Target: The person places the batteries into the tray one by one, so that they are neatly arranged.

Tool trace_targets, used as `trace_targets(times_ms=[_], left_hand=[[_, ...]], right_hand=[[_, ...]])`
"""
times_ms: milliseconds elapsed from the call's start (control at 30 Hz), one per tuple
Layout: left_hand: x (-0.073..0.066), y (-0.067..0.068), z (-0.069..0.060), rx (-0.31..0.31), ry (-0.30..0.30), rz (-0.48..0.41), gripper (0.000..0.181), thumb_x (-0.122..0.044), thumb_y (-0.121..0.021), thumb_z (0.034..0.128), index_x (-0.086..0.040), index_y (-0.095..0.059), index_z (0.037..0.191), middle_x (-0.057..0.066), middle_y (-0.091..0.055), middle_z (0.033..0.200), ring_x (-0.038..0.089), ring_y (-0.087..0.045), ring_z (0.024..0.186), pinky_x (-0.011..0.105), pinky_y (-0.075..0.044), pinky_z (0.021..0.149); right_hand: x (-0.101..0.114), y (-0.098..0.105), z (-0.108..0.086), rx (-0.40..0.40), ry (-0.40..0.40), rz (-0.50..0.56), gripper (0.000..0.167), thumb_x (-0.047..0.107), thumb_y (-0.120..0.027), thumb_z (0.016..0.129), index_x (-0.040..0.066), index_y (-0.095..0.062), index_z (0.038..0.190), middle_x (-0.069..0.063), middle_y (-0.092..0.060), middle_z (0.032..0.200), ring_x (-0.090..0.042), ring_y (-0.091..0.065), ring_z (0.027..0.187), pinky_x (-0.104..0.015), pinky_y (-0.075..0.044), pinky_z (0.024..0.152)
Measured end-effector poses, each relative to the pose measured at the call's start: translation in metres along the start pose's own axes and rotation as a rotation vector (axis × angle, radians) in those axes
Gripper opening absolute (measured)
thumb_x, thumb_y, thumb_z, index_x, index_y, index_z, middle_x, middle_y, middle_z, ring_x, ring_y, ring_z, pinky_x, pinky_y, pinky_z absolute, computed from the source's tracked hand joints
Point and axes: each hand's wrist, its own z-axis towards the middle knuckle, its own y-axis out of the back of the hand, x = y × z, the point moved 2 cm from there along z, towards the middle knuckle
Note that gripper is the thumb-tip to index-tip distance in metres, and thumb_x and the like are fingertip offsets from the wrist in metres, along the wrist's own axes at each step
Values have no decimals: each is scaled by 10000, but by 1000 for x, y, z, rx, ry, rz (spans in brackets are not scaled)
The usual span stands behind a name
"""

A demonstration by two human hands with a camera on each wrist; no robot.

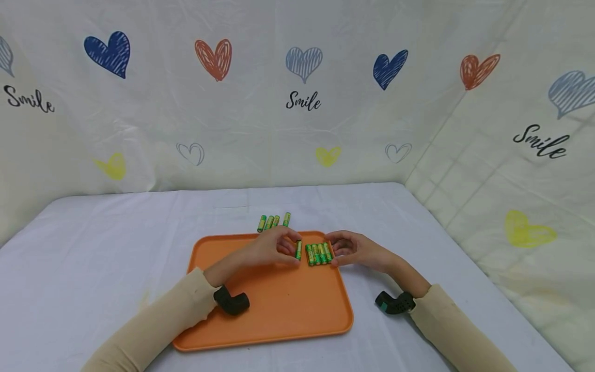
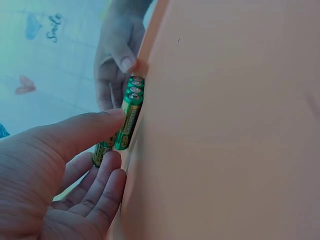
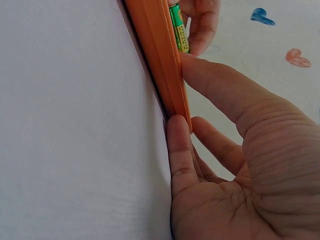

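A green-and-gold battery [image 1: 298, 250] stands between the thumb and fingertips of my left hand [image 1: 267, 248], which pinches it over the orange tray [image 1: 279, 310]. To its right, several matching batteries [image 1: 318, 253] lie side by side along the tray's right edge. My right hand [image 1: 360, 251] is at that edge, thumb and fingers spread and touching the rim beside the row. Seen from the right wrist, the thumb rests against the tray rim [image 3: 170, 65], with fingers [image 3: 180, 150] along its outer side. The left wrist view shows the row of batteries [image 2: 136, 86] end-on near the right hand's thumb.
Beyond the tray's far edge, several more batteries [image 1: 269, 222] lie on the white cloth [image 1: 139, 227]. A patterned curtain [image 1: 251, 113] hangs behind the table. Each wrist wears a black device [image 1: 394, 303].
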Motion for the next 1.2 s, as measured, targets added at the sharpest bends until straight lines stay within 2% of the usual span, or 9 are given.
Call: trace_targets(times_ms=[300, 567, 733, 1200], left_hand=[[-1, -5, 2, 1, 9, 49, 505, -128, -780, 841, 39, -558, 1262, 91, -624, 1033, 175, -617, 956, 214, -523, 827], [1, -10, 6, -2, -7, 91, 499, -151, -784, 841, 34, -576, 1254, 79, -619, 1033, 135, -610, 923, 199, -523, 819], [2, -12, 8, -3, 7, 76, 508, -140, -783, 840, 36, -572, 1268, 80, -610, 1043, 134, -602, 919, 190, -516, 819], [3, -12, 8, 4, -8, 40, 505, -107, -770, 847, 65, -559, 1273, 112, -621, 1078, 136, -630, 935, 201, -529, 845]], right_hand=[[0, 0, 0, 2, 2, -13, 665, 144, -770, 852, 11, -448, 1419, -172, -511, 1308, -258, -495, 1102, -187, -477, 894], [1, 0, 0, 8, 8, -7, 662, 138, -767, 853, 1, -447, 1416, -178, -511, 1305, -240, -505, 1086, -189, -482, 888], [0, 0, 1, 7, 6, -2, 669, 135, -772, 848, -2, -446, 1415, -176, -513, 1301, -228, -508, 1086, -185, -480, 897], [-1, 0, 1, -3, -7, -5, 665, 140, -769, 853, -5, -443, 1415, -177, -505, 1315, -247, -502, 1091, -180, -484, 888]])
